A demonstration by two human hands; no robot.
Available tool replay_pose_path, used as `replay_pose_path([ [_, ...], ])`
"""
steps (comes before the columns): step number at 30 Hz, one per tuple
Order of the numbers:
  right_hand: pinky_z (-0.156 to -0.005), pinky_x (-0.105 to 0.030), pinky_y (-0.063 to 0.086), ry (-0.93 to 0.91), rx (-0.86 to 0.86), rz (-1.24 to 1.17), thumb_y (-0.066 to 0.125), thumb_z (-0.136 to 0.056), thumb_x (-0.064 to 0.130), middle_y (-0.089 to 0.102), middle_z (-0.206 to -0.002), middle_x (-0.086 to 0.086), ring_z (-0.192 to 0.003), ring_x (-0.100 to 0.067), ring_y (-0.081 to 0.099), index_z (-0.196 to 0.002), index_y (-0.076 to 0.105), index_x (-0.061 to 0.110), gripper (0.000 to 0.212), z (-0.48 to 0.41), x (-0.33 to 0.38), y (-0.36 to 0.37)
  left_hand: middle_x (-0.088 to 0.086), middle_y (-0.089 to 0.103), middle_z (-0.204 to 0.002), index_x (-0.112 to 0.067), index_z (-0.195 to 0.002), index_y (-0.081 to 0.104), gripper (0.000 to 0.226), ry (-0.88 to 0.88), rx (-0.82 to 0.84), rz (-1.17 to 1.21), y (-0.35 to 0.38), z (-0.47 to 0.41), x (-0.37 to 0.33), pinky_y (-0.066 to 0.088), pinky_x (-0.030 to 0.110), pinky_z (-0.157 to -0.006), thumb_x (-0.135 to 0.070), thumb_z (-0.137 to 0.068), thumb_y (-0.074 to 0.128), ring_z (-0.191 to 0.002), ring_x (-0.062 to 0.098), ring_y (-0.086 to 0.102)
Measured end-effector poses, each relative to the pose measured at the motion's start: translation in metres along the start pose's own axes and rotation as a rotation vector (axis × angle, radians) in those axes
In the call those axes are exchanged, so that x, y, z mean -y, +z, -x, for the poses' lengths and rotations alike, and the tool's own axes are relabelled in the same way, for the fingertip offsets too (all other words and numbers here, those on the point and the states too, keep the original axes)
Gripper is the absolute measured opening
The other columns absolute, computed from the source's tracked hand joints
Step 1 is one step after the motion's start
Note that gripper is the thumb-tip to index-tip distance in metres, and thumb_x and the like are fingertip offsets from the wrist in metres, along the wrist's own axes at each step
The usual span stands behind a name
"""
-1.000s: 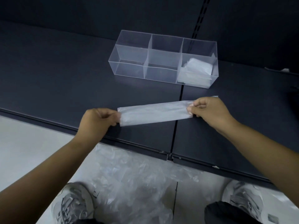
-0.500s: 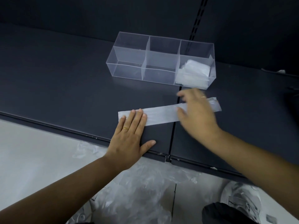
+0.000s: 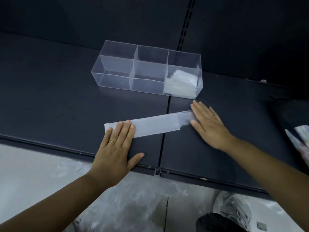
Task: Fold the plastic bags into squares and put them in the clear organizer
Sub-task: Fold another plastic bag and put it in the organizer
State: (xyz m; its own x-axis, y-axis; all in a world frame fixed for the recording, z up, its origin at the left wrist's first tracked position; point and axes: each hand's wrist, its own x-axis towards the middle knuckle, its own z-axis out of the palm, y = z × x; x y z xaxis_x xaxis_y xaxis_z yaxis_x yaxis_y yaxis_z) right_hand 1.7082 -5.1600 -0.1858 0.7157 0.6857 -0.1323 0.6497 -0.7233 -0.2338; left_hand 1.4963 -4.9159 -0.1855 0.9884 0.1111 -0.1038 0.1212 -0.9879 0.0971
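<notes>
A plastic bag folded into a long narrow strip (image 3: 155, 124) lies flat on the dark shelf (image 3: 58, 104). My left hand (image 3: 117, 146) presses its left end with straight fingers. My right hand (image 3: 207, 123) lies flat on the strip's right end and hides it. Behind them stands the clear organizer (image 3: 147, 71) with three sections across. Its right section holds several folded bags (image 3: 182, 82); the left and middle sections hold nothing.
The shelf's front edge (image 3: 117, 162) runs below my hands. A heap of loose clear plastic bags (image 3: 127, 203) lies on the floor between my shoes (image 3: 234, 211). A dark object and some packaging (image 3: 299, 138) sit at the right edge.
One second ago both hands pinched the strip's ends and held it up. They have laid it on the shelf, and my right hand has slid rightward along it, flattening it.
</notes>
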Motion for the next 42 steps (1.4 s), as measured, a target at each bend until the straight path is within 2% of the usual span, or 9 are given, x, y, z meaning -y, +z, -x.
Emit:
replay_pose_path([
  [4,-0.099,-0.028,0.023,0.112,-0.217,-0.233,0.059,-0.093,0.024,0.047,-0.13,0.0,-0.122,-0.019,0.039,-0.12,0.059,0.019,0.028,-0.013,-0.013,-0.014,0.014,0.025,-0.155,-0.004,-0.148,0.025,0.083,0.004,0.008,-0.004,-0.002,0.0,-0.001,0.025,0.052,-0.114,-0.064,-0.094,0.006,-0.143,0.032,0.022],
  [9,-0.087,-0.021,0.029,0.118,-0.154,-0.333,0.069,-0.086,0.02,0.052,-0.094,0.008,-0.093,-0.009,0.046,-0.079,0.06,0.019,0.011,-0.018,-0.017,-0.024,0.013,0.022,-0.157,-0.004,-0.149,0.024,0.084,0.048,0.023,-0.016,-0.003,-0.004,0.009,0.023,0.05,-0.116,-0.065,-0.093,0.013,-0.145,0.03,0.019],
  [12,-0.062,-0.012,0.039,0.182,-0.11,-0.489,0.074,-0.082,0.019,0.058,-0.076,0.01,-0.066,0.001,0.053,-0.076,0.06,0.021,0.015,-0.004,-0.017,-0.03,0.009,0.016,-0.159,-0.007,-0.151,0.018,0.083,0.125,0.028,-0.026,-0.004,-0.01,0.024,0.015,0.046,-0.119,-0.066,-0.093,0.013,-0.147,0.026,0.012],
  [18,-0.053,-0.014,0.044,0.367,0.299,-0.757,0.074,-0.081,0.007,0.066,-0.065,0.003,-0.053,-0.003,0.055,-0.096,0.066,0.01,0.017,0.041,-0.006,-0.047,0.001,0.016,-0.159,-0.01,-0.148,0.031,0.083,0.241,0.01,0.085,-0.023,-0.027,0.038,0.001,0.034,-0.12,-0.067,-0.088,0.022,-0.148,0.015,0.006],
  [25,-0.05,-0.017,0.045,0.344,0.553,-1.202,0.071,-0.075,0.01,0.063,-0.062,-0.01,-0.053,-0.011,0.057,-0.091,0.057,0.004,0.022,0.085,0.041,-0.087,-0.023,-0.003,-0.155,-0.03,-0.153,0.005,0.088,0.317,0.117,0.685,-0.034,-0.012,-0.091,-0.006,0.007,-0.111,-0.051,-0.087,0.06,-0.139,-0.014,-0.01],
  [30,-0.048,-0.017,0.044,0.203,0.477,-1.327,0.07,-0.073,0.028,0.063,-0.066,-0.01,-0.052,-0.011,0.054,-0.082,0.062,0.014,0.019,0.077,0.056,-0.105,-0.012,0.065,-0.121,-0.026,-0.13,0.058,0.035,0.104,0.041,1.305,-0.065,-0.011,-0.127,0.042,0.02,-0.101,-0.021,-0.095,0.058,-0.117,0.0,0.055],
  [34,-0.059,-0.024,0.038,0.114,0.181,-1.143,0.046,-0.088,0.049,0.069,-0.109,0.007,-0.059,-0.013,0.041,-0.107,0.064,0.02,0.04,0.044,0.047,-0.086,-0.021,0.069,-0.111,-0.035,-0.106,0.07,0.026,-0.045,0.1,1.602,-0.087,-0.011,-0.112,0.04,0.006,-0.092,-0.041,-0.088,0.053,-0.112,-0.005,0.058],
  [38,-0.054,-0.023,0.034,-0.028,0.63,-1.377,0.008,-0.095,0.06,0.07,-0.088,0.01,-0.056,-0.011,0.039,-0.112,0.065,0.024,0.07,0.021,0.063,-0.054,0.001,0.07,-0.116,-0.016,-0.118,0.067,0.037,-0.186,0.207,1.857,-0.091,-0.021,-0.089,0.046,0.027,-0.101,-0.033,-0.09,0.05,-0.113,0.014,0.063],
  [42,-0.065,-0.022,0.045,-0.058,0.694,-1.272,0.037,-0.08,0.079,0.067,-0.081,0.003,-0.062,-0.011,0.055,-0.101,0.065,0.022,0.067,0.019,0.069,-0.034,0.012,0.069,-0.115,-0.003,-0.12,0.059,0.034,-0.373,0.197,2.149,-0.086,-0.034,-0.064,0.057,0.029,-0.083,-0.019,-0.093,0.046,-0.106,0.021,0.067],
])
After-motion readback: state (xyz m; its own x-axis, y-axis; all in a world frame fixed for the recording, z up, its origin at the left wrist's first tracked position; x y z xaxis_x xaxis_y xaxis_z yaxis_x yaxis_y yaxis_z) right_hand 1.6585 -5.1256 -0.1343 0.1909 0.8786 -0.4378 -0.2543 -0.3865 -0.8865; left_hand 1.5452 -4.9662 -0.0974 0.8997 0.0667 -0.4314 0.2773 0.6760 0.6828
